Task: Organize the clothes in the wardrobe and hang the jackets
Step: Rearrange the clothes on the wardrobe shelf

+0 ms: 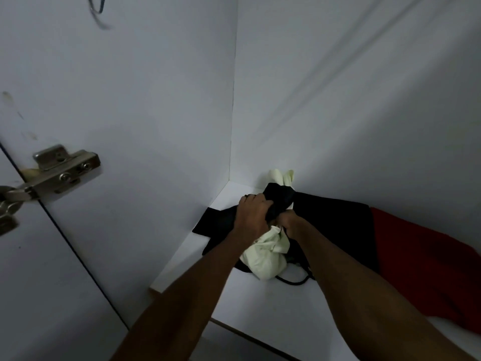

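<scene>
Clothes lie bunched in the back left corner of the shelf (260,303), straight ahead of me at the far end of both arms. My left hand (253,217) has its fingers curled over a fold of the black garment (335,225) and is holding it tight. My right hand (289,224) sits just beside it, touching it, and is half buried in the cloth; it looks to be holding the same bundle, but I cannot tell exactly which piece its fingers have.

The pale garment (265,254) is tangled through the black one. One end pokes up behind my hands against the back wall (364,100), the other bulges out below them toward me. So the bundle's long axis runs front to back, in line with my arms, and my hands meet at its middle.

The black cloth spreads out sideways from there, one flap to the left toward the side wall (143,113), the larger part to the right, where it meets the red garment (426,264). A black cord (294,280) loops out on the shelf near the pale cloth.

Both hands are equally near, so I judge the next move is a straight pull toward me, lifting the bundle clear. The red piece lies well to the right of my right arm and should stay put. The cord could snag as I draw back.

A hinge (65,170) sits on the left, and a hook (99,9) hangs high up.
</scene>
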Demonstrator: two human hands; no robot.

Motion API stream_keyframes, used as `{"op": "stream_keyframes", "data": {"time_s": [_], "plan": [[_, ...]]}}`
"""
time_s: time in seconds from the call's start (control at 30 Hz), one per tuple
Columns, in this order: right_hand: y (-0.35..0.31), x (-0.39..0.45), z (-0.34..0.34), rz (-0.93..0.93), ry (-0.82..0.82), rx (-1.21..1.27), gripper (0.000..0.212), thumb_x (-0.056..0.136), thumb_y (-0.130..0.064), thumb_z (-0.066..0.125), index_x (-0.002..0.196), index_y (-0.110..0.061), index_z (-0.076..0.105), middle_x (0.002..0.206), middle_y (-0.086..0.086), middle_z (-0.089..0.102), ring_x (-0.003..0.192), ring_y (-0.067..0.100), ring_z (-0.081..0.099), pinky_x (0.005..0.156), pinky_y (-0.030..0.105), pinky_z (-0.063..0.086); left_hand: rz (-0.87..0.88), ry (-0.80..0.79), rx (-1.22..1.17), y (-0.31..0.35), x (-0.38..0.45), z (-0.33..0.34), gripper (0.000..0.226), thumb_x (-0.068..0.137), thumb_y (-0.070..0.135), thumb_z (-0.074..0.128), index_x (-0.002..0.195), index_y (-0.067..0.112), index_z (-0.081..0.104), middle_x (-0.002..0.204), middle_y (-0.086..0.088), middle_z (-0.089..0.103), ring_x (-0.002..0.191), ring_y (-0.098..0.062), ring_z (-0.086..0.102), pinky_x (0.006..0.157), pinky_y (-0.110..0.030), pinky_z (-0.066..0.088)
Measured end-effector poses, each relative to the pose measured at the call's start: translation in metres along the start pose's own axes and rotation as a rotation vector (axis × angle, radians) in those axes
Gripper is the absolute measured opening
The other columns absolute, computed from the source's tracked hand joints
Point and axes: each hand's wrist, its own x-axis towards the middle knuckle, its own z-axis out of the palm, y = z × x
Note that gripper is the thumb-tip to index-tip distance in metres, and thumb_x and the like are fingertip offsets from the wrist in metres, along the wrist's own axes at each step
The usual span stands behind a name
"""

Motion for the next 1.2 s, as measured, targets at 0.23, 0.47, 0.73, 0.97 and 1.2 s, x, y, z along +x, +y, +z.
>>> {"op": "stream_keyframes", "data": {"time_s": [0.23,0.47,0.73,0.97,1.2], "plan": [[0.025,0.008,0.020,-0.168,0.310,0.162,0.031,0.088,0.007,0.058,0.119,-0.001,0.058,0.102,0.019,0.062,0.091,0.033,0.062,0.072,0.034,0.051,-0.642,0.000,-0.395,-0.044,-0.004,0.000,0.055,0.074,0.037,0.077,0.124,0.020,0.064,0.141,-0.007,0.046,0.124,-0.028,0.054,0.091,-0.041,0.053],[0.025,0.006,0.024,-0.194,0.345,0.117,0.049,0.088,0.003,0.058,0.137,-0.001,0.054,0.126,0.020,0.062,0.115,0.036,0.061,0.091,0.039,0.051,-1.054,-0.463,-0.184,-0.064,-0.017,-0.007,0.104,0.082,0.074,0.061,0.160,0.022,0.016,0.162,-0.024,0.020,0.144,-0.048,0.023,0.111,-0.067,0.026],[0.027,0.005,0.026,-0.205,0.362,0.108,0.051,0.088,0.004,0.058,0.138,-0.002,0.051,0.129,0.019,0.060,0.119,0.036,0.058,0.089,0.034,0.048,-1.097,-0.434,-0.267,-0.060,-0.004,-0.007,0.101,0.080,0.052,0.076,0.156,0.015,0.021,0.157,-0.032,0.020,0.146,-0.045,0.027,0.114,-0.053,0.035],[0.031,0.011,0.022,-0.220,0.375,0.092,0.051,0.087,0.003,0.059,0.137,-0.004,0.052,0.123,0.018,0.062,0.113,0.034,0.060,0.086,0.035,0.049,-1.110,-0.480,-0.213,-0.049,-0.003,-0.001,0.113,0.070,0.062,0.079,0.157,0.022,0.018,0.159,-0.027,0.020,0.145,-0.050,0.023,0.112,-0.071,0.027],[0.027,0.014,0.027,-0.198,0.420,-0.041,0.056,0.083,-0.005,0.067,0.137,-0.002,0.054,0.129,0.019,0.061,0.116,0.035,0.060,0.093,0.038,0.053,-1.191,-0.308,-0.909,-0.075,-0.004,-0.001,0.084,0.075,0.026,0.087,0.143,-0.002,0.046,0.130,-0.016,0.062,0.095,-0.027,0.065,0.082,-0.036,0.055]]}}
